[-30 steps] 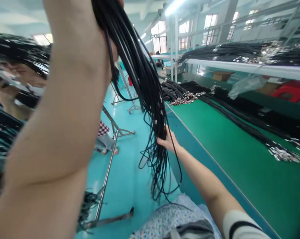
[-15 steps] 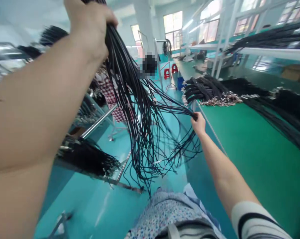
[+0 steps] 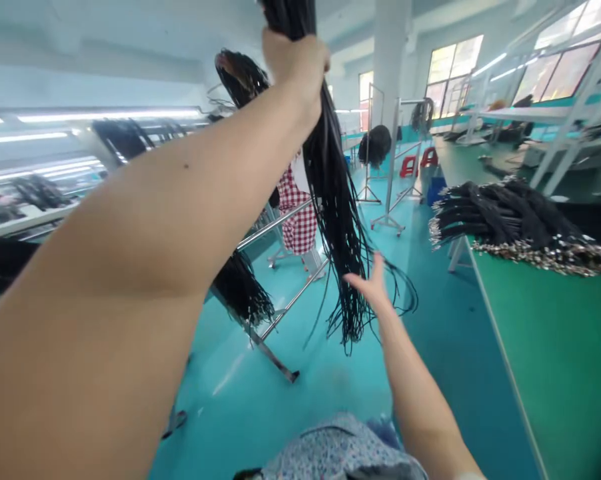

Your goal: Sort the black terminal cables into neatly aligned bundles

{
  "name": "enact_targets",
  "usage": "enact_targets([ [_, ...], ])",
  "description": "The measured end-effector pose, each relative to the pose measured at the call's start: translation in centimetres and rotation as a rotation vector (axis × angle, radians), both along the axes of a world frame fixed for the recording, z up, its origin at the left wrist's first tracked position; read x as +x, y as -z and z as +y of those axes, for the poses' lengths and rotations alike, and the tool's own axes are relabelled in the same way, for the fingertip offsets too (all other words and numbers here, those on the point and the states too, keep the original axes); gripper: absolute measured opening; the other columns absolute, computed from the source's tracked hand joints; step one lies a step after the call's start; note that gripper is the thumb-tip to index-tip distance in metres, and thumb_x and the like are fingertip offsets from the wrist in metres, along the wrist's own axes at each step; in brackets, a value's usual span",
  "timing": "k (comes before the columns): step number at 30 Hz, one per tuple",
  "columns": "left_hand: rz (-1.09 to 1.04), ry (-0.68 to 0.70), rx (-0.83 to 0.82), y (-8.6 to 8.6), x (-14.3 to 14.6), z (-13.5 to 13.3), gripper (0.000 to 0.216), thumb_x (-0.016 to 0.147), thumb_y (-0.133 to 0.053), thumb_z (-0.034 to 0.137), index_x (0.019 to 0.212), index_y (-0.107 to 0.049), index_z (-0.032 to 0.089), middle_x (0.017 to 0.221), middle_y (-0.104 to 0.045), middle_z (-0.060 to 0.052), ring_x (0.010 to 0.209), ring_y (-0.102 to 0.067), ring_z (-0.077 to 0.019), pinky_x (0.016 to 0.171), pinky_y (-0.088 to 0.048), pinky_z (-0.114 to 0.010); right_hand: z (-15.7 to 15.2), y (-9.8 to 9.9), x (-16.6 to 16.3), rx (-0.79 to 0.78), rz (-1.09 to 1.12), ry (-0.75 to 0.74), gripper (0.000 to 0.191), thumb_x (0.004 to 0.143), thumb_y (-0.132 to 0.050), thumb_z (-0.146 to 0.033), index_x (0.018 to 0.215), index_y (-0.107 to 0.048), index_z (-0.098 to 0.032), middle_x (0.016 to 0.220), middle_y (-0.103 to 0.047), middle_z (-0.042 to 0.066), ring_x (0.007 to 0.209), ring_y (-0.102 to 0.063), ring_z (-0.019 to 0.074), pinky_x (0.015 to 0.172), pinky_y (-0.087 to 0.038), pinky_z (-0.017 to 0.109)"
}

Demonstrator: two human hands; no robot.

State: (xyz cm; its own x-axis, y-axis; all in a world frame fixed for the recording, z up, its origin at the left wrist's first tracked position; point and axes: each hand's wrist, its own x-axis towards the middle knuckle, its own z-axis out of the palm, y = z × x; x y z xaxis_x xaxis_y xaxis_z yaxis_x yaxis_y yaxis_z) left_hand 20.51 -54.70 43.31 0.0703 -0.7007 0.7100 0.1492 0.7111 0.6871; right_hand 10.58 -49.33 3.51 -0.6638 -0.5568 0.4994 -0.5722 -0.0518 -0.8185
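My left hand is raised high and closed round the top of a thick bundle of black cables that hangs straight down over the floor. My right hand reaches forward with fingers spread, right beside the lower strands of the bundle, holding none of them. The loose cable ends dangle around and below that hand.
A green work table runs along the right, with a heap of black cables with metal ends at its far end. Metal racks draped with more cables stand left on the teal floor. A person in checked clothing stands behind the bundle.
My right hand has let go of the strands it was pulling aside and now is open. The bundle hangs together again. My view has swung left, away from the table.
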Motion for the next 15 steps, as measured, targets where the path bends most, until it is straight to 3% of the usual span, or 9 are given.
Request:
enact_targets([
  [1,-0.035,-0.032,-0.012,-0.2,-0.1,0.4,0.034,0.061,-0.051,-0.008,0.073,-0.032,0.018,0.067,-0.039,0.005,0.06,-0.043,-0.0052,0.056,-0.039,-0.019,-1.3,-0.3,1.7,0.046,0.026,-0.078,0.096,0.062,-0.068,-0.045,0.14,-0.021,-0.015,0.136,-0.039,0.017,0.123,-0.039,0.0303,0.096,-0.036,0.044],
  [4,-0.063,-0.097,-0.124,-0.6,0.7,-0.2,0.035,0.057,-0.054,-0.005,0.074,-0.033,0.018,0.069,-0.04,0.004,0.063,-0.044,-0.0062,0.059,-0.039,-0.02,-3.1,-2.0,1.7,0.275,0.11,-0.196,0.054,0.071,-0.058,-0.032,0.123,-0.047,-0.018,0.103,-0.062,0.012,0.097,-0.057,0.0279,0.081,-0.044,0.039],
  [5,-0.059,-0.099,-0.146,-0.6,1.4,-0.9,0.035,0.057,-0.055,-0.004,0.073,-0.034,0.018,0.07,-0.041,0.004,0.063,-0.044,-0.0065,0.059,-0.039,-0.021,-3.0,-2.8,0.1,0.296,0.131,-0.127,0.044,0.072,-0.057,-0.03,0.114,-0.053,-0.017,0.097,-0.064,0.012,0.092,-0.059,0.0278,0.079,-0.044,0.039],
  [8,0.02,-0.136,-0.044,-0.7,4.3,-3.9,0.033,0.059,-0.057,-0.001,0.071,-0.033,0.018,0.07,-0.041,0.003,0.064,-0.044,-0.0064,0.056,-0.039,-0.022,-1.0,-4.6,-5.4,0.003,0.134,0.319,0.037,0.077,-0.047,-0.029,0.111,-0.053,-0.014,0.104,-0.06,0.015,0.095,-0.056,0.0266,0.081,-0.043,0.039],
  [9,0.062,-0.175,-0.006,-0.9,5.2,-4.8,0.035,0.06,-0.058,0.0,0.071,-0.032,0.018,0.071,-0.041,0.003,0.064,-0.044,-0.0061,0.056,-0.039,-0.022,-0.2,-4.9,-6.7,-0.03,0.149,0.353,0.035,0.077,-0.046,-0.028,0.109,-0.054,-0.014,0.104,-0.06,0.014,0.093,-0.056,0.0261,0.08,-0.043,0.039],
  [10,0.105,-0.217,0.011,-1.0,6.0,-5.6,0.037,0.059,-0.06,-0.001,0.072,-0.031,0.019,0.072,-0.042,0.003,0.065,-0.044,-0.0057,0.057,-0.039,-0.022,0.5,-4.9,-7.5,-0.015,0.178,0.274,0.033,0.076,-0.047,-0.029,0.104,-0.056,-0.015,0.1,-0.061,0.013,0.089,-0.057,0.0252,0.078,-0.043,0.038],
  [13,0.128,-0.282,0.015,-1.5,6.9,-6.8,0.044,0.057,-0.064,-0.001,0.074,-0.03,0.02,0.074,-0.043,0.004,0.065,-0.042,-0.0054,0.057,-0.039,-0.022,2.0,-4.1,-8.2,0.189,0.249,-0.301,0.025,0.064,-0.06,-0.034,0.084,-0.061,-0.018,0.076,-0.063,0.004,0.07,-0.056,0.0205,0.065,-0.045,0.032],
  [14,0.107,-0.275,0.029,-1.5,6.8,-6.8,0.044,0.057,-0.065,0.0,0.074,-0.029,0.02,0.074,-0.043,0.004,0.064,-0.042,-0.0058,0.056,-0.039,-0.022,2.3,-3.7,-8.1,0.195,0.211,-0.375,0.027,0.061,-0.063,-0.036,0.081,-0.06,-0.018,0.071,-0.062,0.003,0.066,-0.055,0.0193,0.063,-0.045,0.031],
  [15,0.089,-0.263,0.052,-1.5,6.5,-6.7,0.045,0.057,-0.065,0.001,0.074,-0.029,0.021,0.074,-0.043,0.004,0.064,-0.042,-0.0064,0.055,-0.039,-0.022,2.5,-3.3,-7.8,0.152,0.144,-0.317,0.029,0.061,-0.062,-0.038,0.081,-0.06,-0.018,0.071,-0.062,0.002,0.065,-0.055,0.0187,0.062,-0.045,0.031],
])
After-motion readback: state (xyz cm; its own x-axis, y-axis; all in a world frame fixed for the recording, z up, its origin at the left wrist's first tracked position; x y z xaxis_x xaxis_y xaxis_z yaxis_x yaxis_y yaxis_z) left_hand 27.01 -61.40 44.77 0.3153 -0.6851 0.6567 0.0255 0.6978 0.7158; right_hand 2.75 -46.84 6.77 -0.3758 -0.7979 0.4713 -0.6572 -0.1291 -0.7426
